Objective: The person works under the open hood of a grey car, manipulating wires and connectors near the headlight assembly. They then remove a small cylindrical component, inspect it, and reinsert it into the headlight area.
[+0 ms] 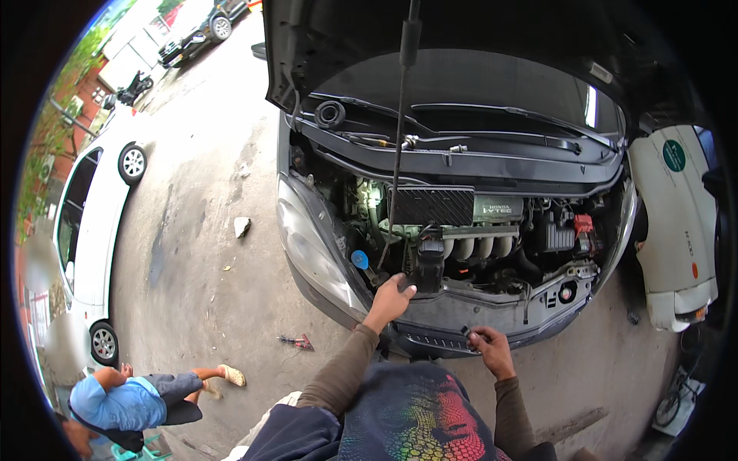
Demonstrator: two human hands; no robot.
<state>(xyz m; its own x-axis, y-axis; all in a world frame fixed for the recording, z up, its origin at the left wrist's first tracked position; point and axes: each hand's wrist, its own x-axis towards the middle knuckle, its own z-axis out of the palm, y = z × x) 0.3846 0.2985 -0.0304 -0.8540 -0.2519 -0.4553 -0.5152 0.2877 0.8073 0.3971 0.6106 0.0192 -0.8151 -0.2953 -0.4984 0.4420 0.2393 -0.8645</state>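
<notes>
My left hand [390, 300] is at the front edge of the engine bay, left of the upright black plastic intake box [430, 261]. Its fingers are curled and drawn together; whatever they may hold is hidden. Over the front bumper [438, 343], my right hand [494, 350] pinches a small black part [466, 331] between thumb and fingers, too small to name exactly. Behind the box lie a ribbed black panel [432, 206] and the silver intake manifold [480, 246]. A blue cap [359, 259] stands near my left hand.
A thin prop rod [399, 123] runs up to the raised hood [492, 31]. The car battery [560, 237] sits right. On the ground at left lie a red-and-black tool [297, 342] and a stone [242, 227]. A person in blue [123, 407] is nearby, with a white car [96, 223] beyond.
</notes>
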